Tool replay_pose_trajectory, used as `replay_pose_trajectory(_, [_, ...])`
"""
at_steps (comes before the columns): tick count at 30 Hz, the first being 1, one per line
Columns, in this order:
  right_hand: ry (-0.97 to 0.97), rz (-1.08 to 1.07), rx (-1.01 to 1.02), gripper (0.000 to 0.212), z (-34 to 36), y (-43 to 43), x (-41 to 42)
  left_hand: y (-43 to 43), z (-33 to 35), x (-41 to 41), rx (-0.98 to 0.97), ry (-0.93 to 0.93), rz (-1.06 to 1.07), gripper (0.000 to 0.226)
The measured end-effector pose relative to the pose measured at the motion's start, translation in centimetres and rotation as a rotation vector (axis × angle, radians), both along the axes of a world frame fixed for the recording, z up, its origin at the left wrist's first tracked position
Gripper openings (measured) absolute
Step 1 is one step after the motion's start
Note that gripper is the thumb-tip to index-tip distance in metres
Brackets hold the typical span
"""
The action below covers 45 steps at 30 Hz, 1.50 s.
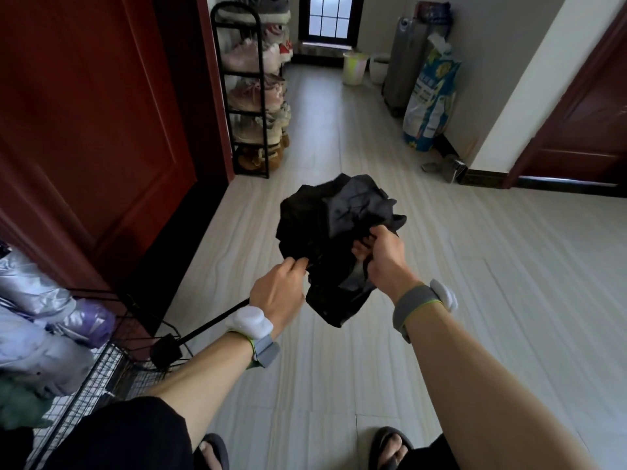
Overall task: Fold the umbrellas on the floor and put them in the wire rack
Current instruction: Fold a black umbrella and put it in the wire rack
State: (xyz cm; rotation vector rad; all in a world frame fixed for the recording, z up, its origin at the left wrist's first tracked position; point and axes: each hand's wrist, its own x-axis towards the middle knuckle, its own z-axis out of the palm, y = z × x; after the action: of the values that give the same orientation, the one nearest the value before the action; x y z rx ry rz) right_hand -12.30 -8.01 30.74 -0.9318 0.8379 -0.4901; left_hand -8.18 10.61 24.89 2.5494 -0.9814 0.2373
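The black umbrella (336,245) is a crumpled bundle of fabric held in the air above the floor (475,283), and its ribs and the upper shaft are hidden inside the folds. Its thin shaft runs down and to the left behind the left wrist, ending in a dark handle (165,349) just above the wire rack (101,364), so the long axis slants from lower left up to the canopy at centre. The left hand (278,293) pinches a fold at the canopy's lower left edge; the right hand (385,256) has its grip closed on fabric at the right side, fingertips buried in it. The rack is cut off at the frame's left edge, and pale folded umbrellas (40,320) lie there.
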Motion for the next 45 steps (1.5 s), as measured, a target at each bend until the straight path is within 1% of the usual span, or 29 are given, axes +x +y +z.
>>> replay_pose_trajectory(2, [-0.009,-0.031,0.093,0.027,-0.2,-0.9,-0.6,-0.1,-0.2,-0.2,-0.028,-0.075,-0.02,0.038])
replay_pose_trajectory(5, [0.039,0.045,0.166,0.029,-0.2,-2.0,-1.3,-0.1,-0.2,-0.5,-0.04,-0.11,-0.032,0.041])
replay_pose_trajectory(8, [0.099,0.135,0.13,0.033,-0.9,-1.8,-1.4,-0.3,0.0,-1.0,-0.047,-0.146,-0.042,0.044])
replay_pose_trajectory(9, [0.114,0.144,0.098,0.04,-1.0,-1.6,-1.4,-0.4,0.0,-1.2,-0.042,-0.188,-0.05,0.047])
replay_pose_trajectory(11, [0.121,0.158,0.058,0.063,-1.0,-0.9,-1.4,-0.5,-0.1,-1.4,-0.036,-0.306,-0.083,0.052])
replay_pose_trajectory(12, [0.13,0.153,0.054,0.064,-0.9,-0.8,-1.4,-0.6,-0.2,-1.5,-0.043,-0.394,-0.117,0.051])
replay_pose_trajectory(14, [0.187,0.12,0.048,0.043,-0.6,-0.6,-1.5,-0.3,-0.6,-1.4,-0.059,-0.554,-0.187,0.043])
replay_pose_trajectory(15, [0.219,0.085,0.047,0.034,-0.5,-0.5,-1.7,-0.1,-0.8,-1.2,-0.068,-0.602,-0.212,0.043])
replay_pose_trajectory(16, [0.23,0.053,0.043,0.028,-0.7,-0.6,-1.9,0.1,-1.0,-1.1,-0.083,-0.602,-0.24,0.043])
replay_pose_trajectory(17, [0.22,0.029,0.038,0.025,-0.8,-0.7,-2.1,0.0,-1.1,-1.1,-0.097,-0.522,-0.252,0.04])
replay_pose_trajectory(18, [0.202,0.01,0.027,0.025,-1.1,-0.8,-2.2,0.0,-0.8,-1.4,-0.121,-0.34,-0.237,0.033])
replay_pose_trajectory(19, [0.184,0.0,0.026,0.027,-1.1,-0.9,-2.2,-0.1,0.0,-1.7,-0.15,-0.029,-0.194,0.027])
replay_pose_trajectory(20, [0.156,0.006,0.03,0.028,-1.1,-1.1,-2.1,-0.3,1.0,-1.9,-0.193,0.365,-0.143,0.024])
replay_pose_trajectory(21, [0.124,0.033,0.042,0.029,-0.8,-1.0,-2.1,-0.5,2.0,-1.8,-0.253,0.772,-0.096,0.027])
replay_pose_trajectory(22, [0.088,0.082,0.057,0.029,-0.6,-0.9,-2.1,-0.5,3.0,-1.7,-0.313,1.111,-0.06,0.036])
replay_pose_trajectory(23, [0.056,0.152,0.073,0.029,-0.3,-0.6,-2.0,-0.5,3.7,-1.3,-0.368,1.351,-0.039,0.044])
replay_pose_trajectory(24, [0.026,0.22,0.087,0.031,-0.3,-0.5,-2.2,-0.5,4.1,-1.1,-0.415,1.482,-0.034,0.046])
replay_pose_trajectory(26, [-0.039,0.339,0.107,0.044,-0.3,-0.3,-2.3,-0.6,4.4,-0.7,-0.482,1.541,-0.028,0.034])
replay_pose_trajectory(28, [-0.112,0.379,0.096,0.062,-0.7,-0.2,-2.2,-1.0,4.0,-0.8,-0.508,1.508,-0.046,0.022])
replay_pose_trajectory(29, [-0.133,0.358,0.089,0.064,-0.7,-0.1,-2.2,-1.3,3.8,-1.0,-0.516,1.478,-0.056,0.018])
replay_pose_trajectory(31, [-0.128,0.31,0.037,0.056,-0.8,-0.6,-2.2,-1.8,3.2,-1.4,-0.533,1.374,-0.041,0.017])
replay_pose_trajectory(33, [-0.138,0.326,0.009,0.061,-0.4,-0.9,-2.3,-1.9,2.8,-1.4,-0.525,1.239,0.008,0.022])
replay_pose_trajectory(34, [-0.139,0.348,0.009,0.064,0.1,-0.9,-2.2,-1.8,2.7,-1.1,-0.495,1.156,0.036,0.026])
replay_pose_trajectory(36, [-0.091,0.415,-0.026,0.061,0.9,-0.7,-2.2,-1.5,2.4,-0.6,-0.367,0.937,0.098,0.036])
replay_pose_trajectory(38, [0.021,0.481,-0.176,0.052,1.6,0.0,-2.0,-1.2,1.9,-0.5,-0.221,0.698,0.146,0.042])
replay_pose_trajectory(40, [0.087,0.491,-0.314,0.039,1.7,0.8,-1.6,-1.1,1.1,-1.0,-0.18,0.506,0.144,0.037])
replay_pose_trajectory(42, [0.128,0.358,-0.376,0.037,1.1,1.4,-1.3,-1.4,0.5,-1.9,-0.125,0.295,0.116,0.032])
replay_pose_trajectory(44, [0.138,0.15,-0.332,0.03,0.2,1.5,-0.6,-1.7,0.3,-2.6,-0.075,0.143,0.084,0.032])
replay_pose_trajectory(45, [0.13,0.082,-0.286,0.026,-0.2,1.4,-0.2,-1.7,0.3,-2.8,-0.081,0.119,0.072,0.032])
